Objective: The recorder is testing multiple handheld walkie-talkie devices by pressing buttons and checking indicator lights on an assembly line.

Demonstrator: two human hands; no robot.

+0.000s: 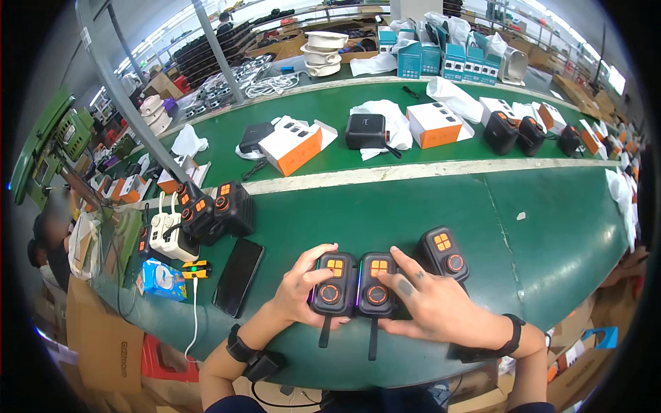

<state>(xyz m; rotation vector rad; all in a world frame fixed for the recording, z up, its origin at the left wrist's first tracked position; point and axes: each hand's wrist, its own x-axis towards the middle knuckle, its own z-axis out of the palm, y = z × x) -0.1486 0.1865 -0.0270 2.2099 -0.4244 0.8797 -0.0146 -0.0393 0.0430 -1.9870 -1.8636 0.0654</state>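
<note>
Two black portable speakers stand side by side on the green bench, each with orange buttons, an orange-ringed knob and a strap hanging toward me. My left hand (301, 289) wraps the left speaker (332, 286), its thumb on the orange buttons. Around the right speaker (376, 283) my right hand (430, 299) is closed, fingers at its far right side and the thumb near its buttons. Purple light glows along the speakers' edges. Just beyond my right hand stands a third black speaker (444, 253), which neither hand holds.
To the left lie a black phone (238, 277), a blue packet (164, 279), a yellow gadget (197, 269) on a white cable, a white power strip (171, 235) and several stacked speakers (234, 208). Across the bench, a green conveyor (323, 155) carries orange-and-white boxes (292, 146) and more speakers.
</note>
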